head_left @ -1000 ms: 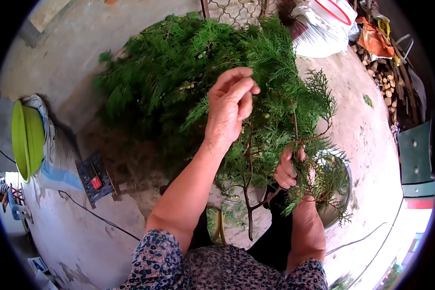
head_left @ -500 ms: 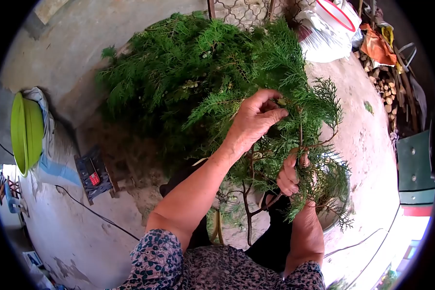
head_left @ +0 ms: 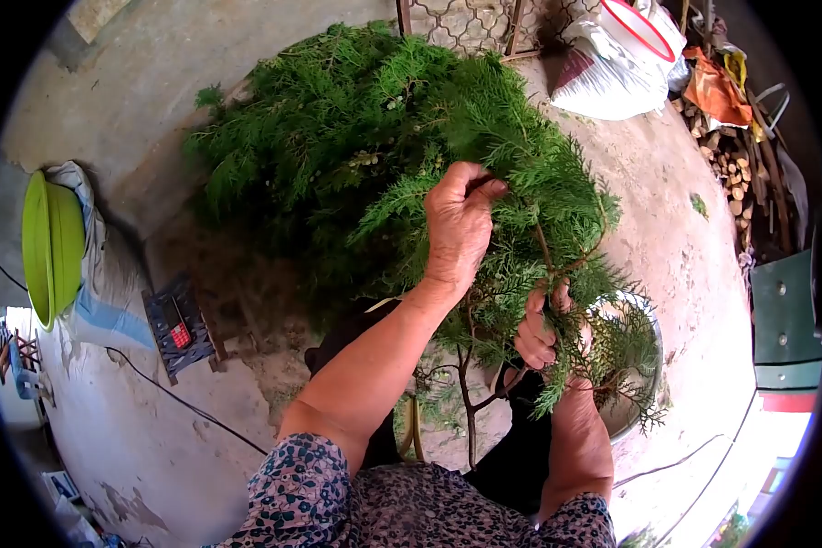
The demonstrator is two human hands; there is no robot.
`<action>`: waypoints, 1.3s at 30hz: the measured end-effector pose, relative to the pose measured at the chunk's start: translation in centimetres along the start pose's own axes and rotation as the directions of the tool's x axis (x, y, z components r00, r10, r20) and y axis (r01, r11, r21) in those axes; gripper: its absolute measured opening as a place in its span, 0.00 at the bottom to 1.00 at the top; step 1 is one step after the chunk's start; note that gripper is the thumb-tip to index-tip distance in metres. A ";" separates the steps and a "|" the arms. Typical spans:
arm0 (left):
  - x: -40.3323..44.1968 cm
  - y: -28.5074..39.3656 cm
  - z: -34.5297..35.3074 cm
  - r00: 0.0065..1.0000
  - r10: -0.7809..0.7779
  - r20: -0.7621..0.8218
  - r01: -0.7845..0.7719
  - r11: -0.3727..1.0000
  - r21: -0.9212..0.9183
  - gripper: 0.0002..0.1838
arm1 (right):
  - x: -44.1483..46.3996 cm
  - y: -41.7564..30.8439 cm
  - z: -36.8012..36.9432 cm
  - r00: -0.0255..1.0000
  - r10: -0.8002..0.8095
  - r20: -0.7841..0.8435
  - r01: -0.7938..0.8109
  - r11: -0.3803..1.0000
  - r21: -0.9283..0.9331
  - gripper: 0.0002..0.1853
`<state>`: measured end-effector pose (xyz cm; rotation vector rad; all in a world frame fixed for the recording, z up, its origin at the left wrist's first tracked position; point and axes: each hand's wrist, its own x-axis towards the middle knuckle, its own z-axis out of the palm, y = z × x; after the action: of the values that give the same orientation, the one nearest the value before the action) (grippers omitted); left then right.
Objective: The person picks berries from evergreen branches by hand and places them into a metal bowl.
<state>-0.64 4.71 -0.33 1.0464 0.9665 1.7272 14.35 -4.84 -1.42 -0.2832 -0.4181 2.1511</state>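
Observation:
A leafy conifer branch (head_left: 546, 251) with a bare brown stem (head_left: 468, 411) stands upright in front of my body. My right hand (head_left: 541, 336) is closed around its lower twigs. Higher up, my left hand (head_left: 458, 224) pinches thumb and fingers together at the foliage; what lies between the fingertips is hidden. Under the branch's right side sits a round metal basin (head_left: 658, 356), holding small yellow-green bits, partly covered by drooping sprigs. Behind my hands rises a large heap of cut conifer greenery (head_left: 310, 137), with a few pale cones among the leaves.
On the left, a lime-green tub (head_left: 50, 247) leans by a sack (head_left: 110, 306), near a low stool (head_left: 187, 342) with a red-keyed device. A white sack (head_left: 607, 78) stands at the back right, beside stacked firewood (head_left: 729, 173). A green box (head_left: 784, 310) is far right.
My left hand has moved left and slightly down. The branch top has swung left with it, uncovering more of the basin. My right hand keeps its grip, shifting slightly left.

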 end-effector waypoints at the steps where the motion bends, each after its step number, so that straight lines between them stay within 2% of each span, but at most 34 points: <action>1: -0.1 0.0 -0.1 0.998 -0.061 -0.035 0.059 0.997 -0.053 0.03 | 0.0 0.0 0.1 1.000 0.010 -0.028 -0.011 0.999 -0.040 0.20; 2: -0.1 0.0 -0.2 0.990 -0.123 -0.065 0.116 0.987 -0.107 0.02 | 0.0 0.0 0.0 0.997 0.017 -0.074 -0.025 0.994 -0.109 0.21; 3: -0.2 0.2 -0.2 0.991 -0.121 -0.064 0.113 0.988 -0.108 0.02 | 0.0 -0.1 0.3 0.997 0.016 -0.073 -0.024 0.994 -0.110 0.21; 5: -0.1 0.5 -0.4 0.893 -0.394 -0.217 0.350 0.912 -0.214 0.02 | 0.1 0.0 0.9 0.920 0.043 -0.389 -0.172 0.938 -0.302 0.20; 6: 0.7 -0.3 -1.6 0.867 -0.400 -0.298 0.332 0.908 -0.253 0.04 | 0.7 1.1 1.2 0.817 -0.216 -0.535 -0.153 0.813 -0.562 0.24; 7: 1.8 -0.9 -2.8 0.851 -0.424 -0.311 0.308 0.881 -0.359 0.04 | 0.0 0.1 2.8 0.875 -0.150 -0.461 -0.211 0.739 -0.640 0.23; 9: 1.8 0.7 -2.4 0.875 -0.428 -0.225 0.318 0.860 -0.399 0.04 | 0.6 1.1 2.9 0.858 -0.387 -0.337 -0.170 0.405 -0.898 0.21; 10: 0.9 0.7 -2.3 0.908 -0.383 -0.172 0.262 0.837 -0.481 0.05 | 0.0 2.0 1.2 0.838 -0.542 -0.060 -0.166 -0.150 -0.975 0.18; 11: -0.1 0.5 -2.2 0.934 -0.337 -0.119 0.217 0.800 -0.560 0.07 | 0.4 2.1 1.2 0.829 -0.538 -0.151 -0.257 -0.128 -0.958 0.16; 12: 0.1 -0.1 -2.6 0.901 -0.431 -0.048 0.347 0.781 -0.519 0.07 | 0.5 2.1 0.5 0.850 -0.527 -0.023 -0.246 -0.357 -0.901 0.14; 13: -0.2 -0.6 -3.3 0.900 -0.433 -0.044 0.351 0.781 -0.516 0.07 | 0.6 2.3 -0.7 0.871 -0.482 0.101 -0.222 -0.568 -0.793 0.12; 14: -0.5 -1.1 -4.0 0.876 -0.481 0.026 0.413 0.724 -0.552 0.10 | 0.9 2.8 -1.6 0.813 -0.579 -0.061 -0.214 -0.200 -0.956 0.11; 15: -0.5 -1.6 -4.8 0.848 -0.520 0.099 0.473 0.661 -0.582 0.13 | 1.2 2.8 -1.4 0.828 -0.558 -0.057 -0.262 -0.294 -0.919 0.12; 16: 0.1 -2.2 -5.8 0.767 -0.554 0.323 0.583 0.392 -0.712 0.10 | 1.2 2.9 -1.8 0.830 -0.557 0.036 -0.281 -0.472 -0.836 0.13; 17: 0.5 -2.1 -5.4 0.767 -0.554 0.325 0.585 0.393 -0.710 0.10 | 1.2 3.2 -2.4 0.835 -0.535 0.125 -0.297 -0.630 -0.717 0.14; 19: 0.9 -1.8 -4.4 0.840 -0.541 0.043 0.436 0.625 -0.648 0.08 | 1.4 3.6 -2.7 0.773 -0.628 -0.090 -0.260 -0.184 -0.948 0.16; 20: 0.8 -0.4 -3.9 0.912 -0.406 0.048 0.372 0.775 -0.510 0.09 | 1.5 3.4 -1.2 0.809 -0.579 -0.104 -0.425 -0.454 -0.783 0.16; 21: 1.0 -0.4 -4.1 0.912 -0.406 0.052 0.374 0.775 -0.509 0.09 | 1.5 3.2 -0.4 0.833 -0.535 -0.139 -0.521 -0.676 -0.521 0.17; 22: 1.3 -0.3 -4.5 0.907 -0.397 0.139 0.408 0.750 -0.521 0.06 | 1.3 3.2 -1.0 0.809 -0.567 -0.154 -0.501 -0.526 -0.687 0.17; 23: 1.5 -0.2 -4.7 0.896 -0.384 0.224 0.442 0.725 -0.528 0.05 | 1.2 3.3 -1.5 0.806 -0.571 -0.155 -0.503 -0.524 -0.688 0.17; 24: 1.4 0.3 -4.7 0.877 -0.410 0.252 0.465 0.590 -0.660 0.04 | 1.2 3.5 -2.0 0.821 -0.569 -0.048 -0.444 -0.584 -0.679 0.18; 25: 1.5 0.4 -4.7 0.876 -0.410 0.253 0.467 0.590 -0.658 0.04 | 1.1 3.6 -2.2 0.829 -0.557 0.059 -0.385 -0.643 -0.662 0.18; 26: 1.6 0.4 -4.8 0.870 -0.412 0.269 0.483 0.607 -0.631 0.05 | 1.2 3.5 -2.0 0.808 -0.577 0.120 -0.325 -0.607 -0.725 0.18; 27: 1.7 0.5 -4.9 0.864 -0.415 0.285 0.498 0.623 -0.604 0.05 | 1.0 3.4 -1.6 0.807 -0.578 0.120 -0.326 -0.606 -0.726 0.18; 30: 1.9 -0.2 -5.4 0.847 -0.435 0.307 0.528 0.608 -0.593 0.08 | 0.7 3.1 -1.1 0.877 -0.476 -0.068 -0.381 -0.599 -0.704 0.18; 31: 1.9 -0.3 -5.5 0.837 -0.445 0.318 0.542 0.599 -0.589 0.10 | 0.7 3.2 -1.3 0.873 -0.485 0.055 -0.295 -0.613 -0.733 0.18; 33: 2.1 0.5 -5.7 0.822 -0.443 0.359 0.570 0.628 -0.530 0.13 | 0.8 3.2 -1.2 0.853 -0.491 0.175 -0.207 -0.628 -0.750 0.18; 35: 2.3 0.2 -5.9 0.829 -0.386 0.405 0.536 0.754 -0.378 0.12 | 0.8 3.1 -0.6 0.863 -0.491 0.117 -0.295 -0.679 -0.672 0.17; 36: 2.1 1.3 -5.3 0.821 -0.434 0.372 0.564 0.721 -0.402 0.06 | 0.8 3.2 -1.0 0.863 -0.491 0.116 -0.296 -0.679 -0.672 0.17; 37: 2.1 0.6 -5.3 0.820 -0.435 0.372 0.564 0.721 -0.401 0.06 | 0.8 3.3 -1.8 0.866 -0.495 0.067 -0.338 -0.679 -0.652 0.16; 39: 2.4 0.6 -4.8 0.834 -0.545 0.094 0.508 0.688 -0.518 0.08 | 0.9 3.4 -1.8 0.867 -0.498 0.018 -0.376 -0.679 -0.631 0.16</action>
<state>-5.84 5.94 -0.84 0.2961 0.6759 1.4077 11.95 -5.55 -4.44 -1.8219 -2.1393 0.1583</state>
